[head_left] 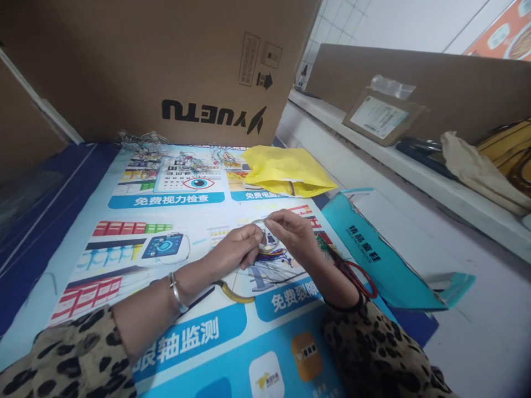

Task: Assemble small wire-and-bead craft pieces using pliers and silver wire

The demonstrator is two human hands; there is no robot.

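Big brown box [182, 61] stands along the far edge of the worktop [93, 168], and a bright printed sheet [203, 218] covers most of the top. Over the sheet, a bit nearer the right edge than the left, is a pale loop [269, 251], up between two hands. Bunched threads [274, 256], red, blue and yellow, show just under it.

Left hand [235, 250] has its fingers closed and seems to pinch the loop on its left side. Right hand [293, 235] has its thumb and first finger pressed together and seems to pinch the loop on its far side. The tips are too small to tell if a thread is caught there too.

To do this fine work well, I think the left hand should hold firm and the right should make small, soft moves. Pulling hard could bend the loop or tangle the threads. It would help to spread the threads a little, so each colour is easy to see.

A tool with a yellow handle [236, 294] lies toward the near edge, close to the left wrist, so that arm should not bump it. A yellow bag [286, 166] rests near the far right corner, well clear of the fingers.
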